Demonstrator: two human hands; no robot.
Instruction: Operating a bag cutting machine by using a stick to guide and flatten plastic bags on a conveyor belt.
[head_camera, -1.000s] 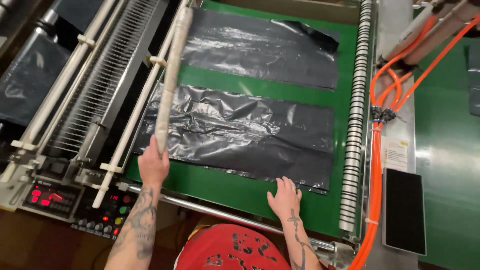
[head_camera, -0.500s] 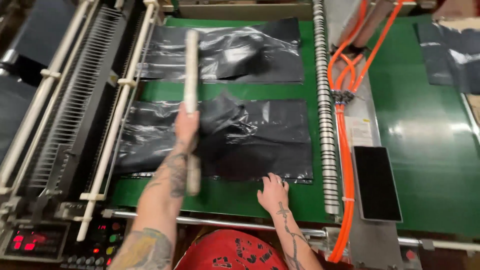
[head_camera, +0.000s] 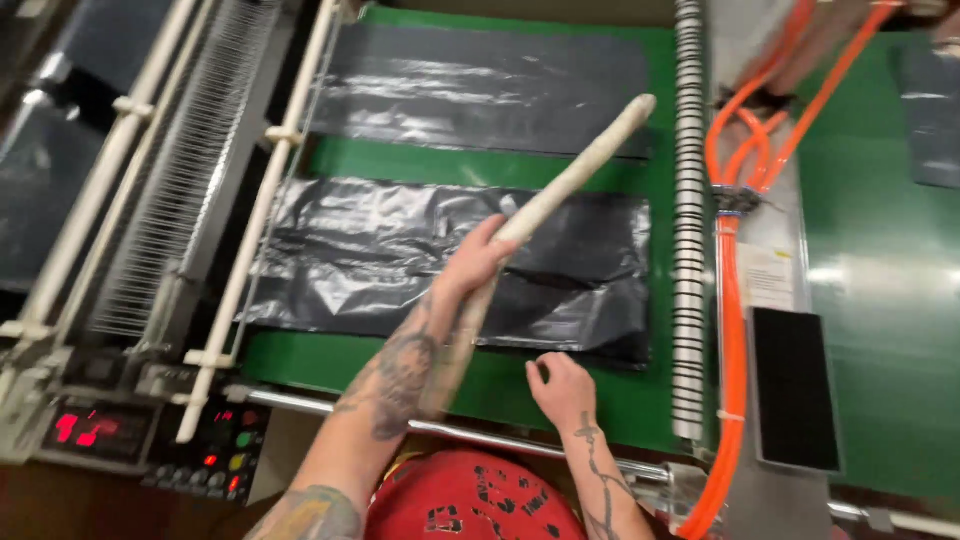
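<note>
My left hand (head_camera: 468, 272) grips a long pale stick (head_camera: 580, 170) near its middle; the stick slants up to the right over the black plastic bags. A stack of black plastic bags (head_camera: 420, 255) lies flat on the green conveyor belt (head_camera: 560, 395). My right hand (head_camera: 562, 392) rests at the near edge of that stack, fingers curled on the belt and pinching nothing that I can see. A second black bag sheet (head_camera: 480, 90) lies farther back on the belt.
White rails and a wire comb rack (head_camera: 180, 190) run along the left. A control panel with red displays and buttons (head_camera: 150, 440) sits at lower left. Orange hoses (head_camera: 735, 300) and a striped roller (head_camera: 688, 230) stand at right, beside a black pad (head_camera: 795, 385). A metal bar (head_camera: 330, 408) edges the belt.
My left hand has swung the stick from upright on the left to slanting right across the bags. The lifted fold of bags has dropped flat. My right hand stayed at the near edge.
</note>
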